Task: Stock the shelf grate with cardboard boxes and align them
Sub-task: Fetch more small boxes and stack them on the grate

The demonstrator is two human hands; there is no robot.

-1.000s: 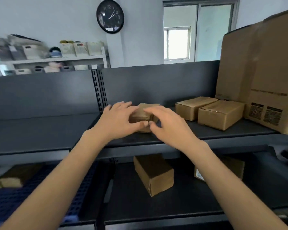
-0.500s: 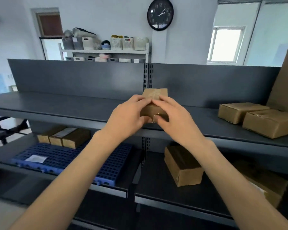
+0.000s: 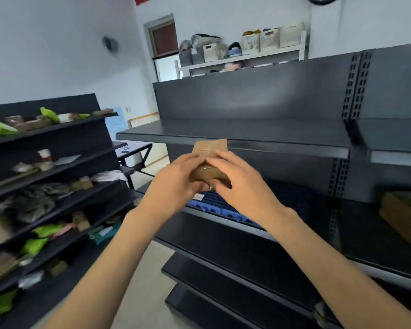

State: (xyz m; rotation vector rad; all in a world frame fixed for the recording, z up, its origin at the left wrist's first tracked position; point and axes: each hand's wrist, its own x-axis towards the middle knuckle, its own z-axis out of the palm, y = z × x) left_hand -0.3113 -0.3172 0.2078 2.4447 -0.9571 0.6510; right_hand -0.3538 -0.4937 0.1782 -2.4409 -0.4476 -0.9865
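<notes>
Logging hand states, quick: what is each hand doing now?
Left hand: closed on the cardboard box.
Right hand: closed on the same box.

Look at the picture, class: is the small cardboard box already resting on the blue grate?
No: both hands, left hand and right hand, hold the cardboard box in the air above the blue grate.

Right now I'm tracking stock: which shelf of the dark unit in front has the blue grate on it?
The second shelf down, just below both hands, carries the blue grate. The top shelf is bare.
</notes>
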